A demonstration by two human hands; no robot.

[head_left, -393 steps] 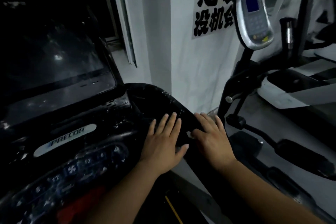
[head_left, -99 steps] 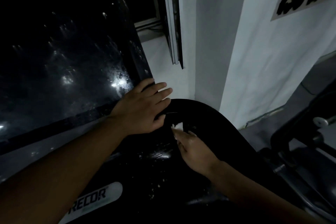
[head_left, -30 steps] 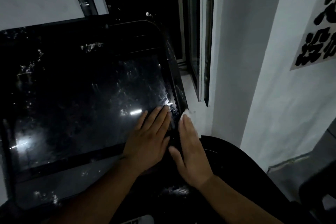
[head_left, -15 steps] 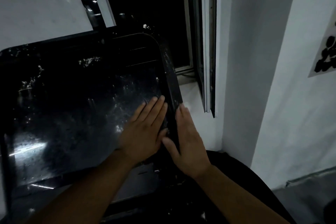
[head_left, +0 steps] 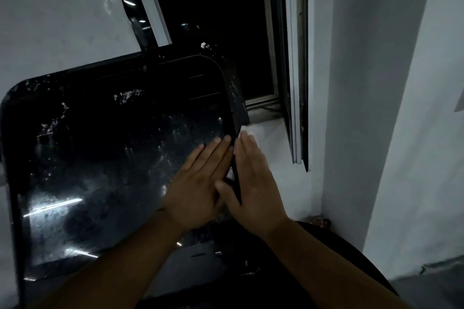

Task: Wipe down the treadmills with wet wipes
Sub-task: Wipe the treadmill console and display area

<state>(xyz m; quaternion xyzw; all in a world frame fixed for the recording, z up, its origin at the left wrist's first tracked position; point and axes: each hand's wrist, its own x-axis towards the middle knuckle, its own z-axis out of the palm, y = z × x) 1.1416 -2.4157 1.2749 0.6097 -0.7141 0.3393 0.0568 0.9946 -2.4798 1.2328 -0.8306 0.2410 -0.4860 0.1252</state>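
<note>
Treadmill screen: streaked, wiping seemingly unfinished; left hand flat on it, right hand flat, pressing wet wipe along right edge.

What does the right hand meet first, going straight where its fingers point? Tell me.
The right hand meets only the screen's frame, up to its top corner; beyond, probably the dark window, depth unclear.
</note>
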